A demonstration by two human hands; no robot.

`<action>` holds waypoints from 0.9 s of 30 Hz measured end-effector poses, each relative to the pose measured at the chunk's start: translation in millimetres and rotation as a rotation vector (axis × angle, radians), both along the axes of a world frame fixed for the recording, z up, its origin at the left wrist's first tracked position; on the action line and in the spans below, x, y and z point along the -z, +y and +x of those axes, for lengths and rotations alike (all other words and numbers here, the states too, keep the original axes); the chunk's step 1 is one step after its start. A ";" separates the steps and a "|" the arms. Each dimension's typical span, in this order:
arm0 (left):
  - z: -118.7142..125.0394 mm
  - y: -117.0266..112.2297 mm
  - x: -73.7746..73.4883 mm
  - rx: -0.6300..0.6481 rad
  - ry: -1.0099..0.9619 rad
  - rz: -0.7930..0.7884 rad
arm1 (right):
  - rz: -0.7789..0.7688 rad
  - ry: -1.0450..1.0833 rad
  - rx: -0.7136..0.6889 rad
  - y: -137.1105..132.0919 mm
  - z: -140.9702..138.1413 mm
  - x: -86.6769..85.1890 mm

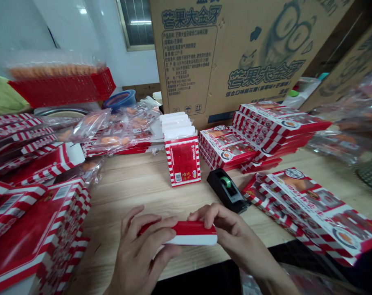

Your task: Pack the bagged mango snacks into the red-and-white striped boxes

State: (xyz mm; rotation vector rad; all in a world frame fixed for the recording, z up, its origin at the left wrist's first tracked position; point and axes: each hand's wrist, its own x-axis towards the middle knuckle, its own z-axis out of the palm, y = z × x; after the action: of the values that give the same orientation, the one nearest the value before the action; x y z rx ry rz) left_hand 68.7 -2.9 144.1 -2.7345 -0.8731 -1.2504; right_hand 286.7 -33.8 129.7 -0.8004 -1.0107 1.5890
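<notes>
Near the table's front edge I hold a small red and white cardboard box (pixel 193 233), with a red side facing up and a white edge toward me. My left hand (pixel 147 243) is closed around its left end, fingers over the top. My right hand (pixel 227 225) grips the right end, fingertips pressed on the red side and the thumb hidden. Beyond my hands stands a row of upright red and white boxes (pixel 182 164) with white flaps at the top. A black tape dispenser (pixel 227 190) with a green roll sits beyond my right hand.
Striped boxes with printed fronts (pixel 314 205) lie stacked at right, with another stack (pixel 274 127) behind. More striped cartons (pixel 47 221) pile up at left. Clear-wrapped orange items (pixel 118 131) lie at back left. A big brown carton (pixel 222 61) stands behind.
</notes>
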 end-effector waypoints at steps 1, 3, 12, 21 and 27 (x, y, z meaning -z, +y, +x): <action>0.5 -0.4 -0.9 -0.007 -0.007 -0.007 | -0.017 0.016 -0.001 -0.4 -0.8 -0.7; 1.7 -1.4 -1.3 -0.016 -0.028 -0.001 | -0.068 0.063 -0.004 -0.4 -4.1 -2.9; 2.7 -5.6 1.4 -0.036 -0.109 -0.009 | -0.167 0.194 0.022 2.8 -18.1 -9.0; 14.6 6.9 -13.0 -0.128 -0.176 -0.078 | -0.103 0.130 0.061 -12.4 -17.0 8.7; 6.9 -5.9 5.9 -0.216 -0.254 0.077 | -0.169 0.175 0.117 -9.8 -26.8 2.8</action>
State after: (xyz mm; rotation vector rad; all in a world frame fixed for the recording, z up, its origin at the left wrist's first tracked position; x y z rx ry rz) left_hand 75.7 -8.7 138.2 -2.3809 -1.0804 -1.5684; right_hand 260.0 -43.5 127.0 -0.8043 -0.6993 1.6268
